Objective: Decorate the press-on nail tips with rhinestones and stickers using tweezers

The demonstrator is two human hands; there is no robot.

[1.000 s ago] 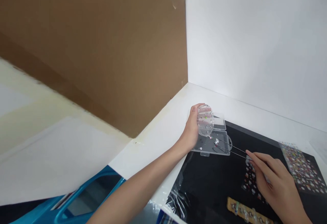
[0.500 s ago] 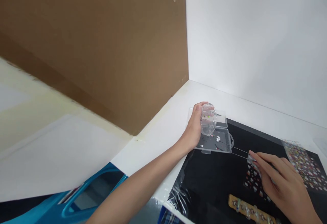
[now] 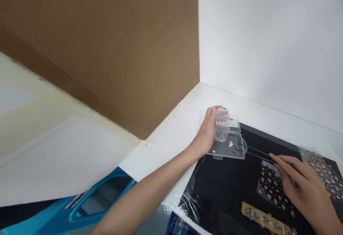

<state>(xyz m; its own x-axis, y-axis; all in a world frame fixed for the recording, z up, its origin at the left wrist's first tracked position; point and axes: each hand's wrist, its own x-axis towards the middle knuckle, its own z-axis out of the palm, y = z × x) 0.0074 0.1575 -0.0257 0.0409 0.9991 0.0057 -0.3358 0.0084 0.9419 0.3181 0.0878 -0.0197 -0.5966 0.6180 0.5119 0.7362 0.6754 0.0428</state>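
Brown panel [image 3: 107, 49] is standing left, meeting white wall [image 3: 254, 42] at corner. White tabletop [image 3: 171, 135] is running below both. Wall's catching soft light.

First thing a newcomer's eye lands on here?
Probably the big brown panel filling much of the upper left. Next, right of centre, the left hand holding a clear disc dotted with tiny bits, by an open clear case. Then, lower right, the right hand with thin tweezers, their tips apart at the case's right end.
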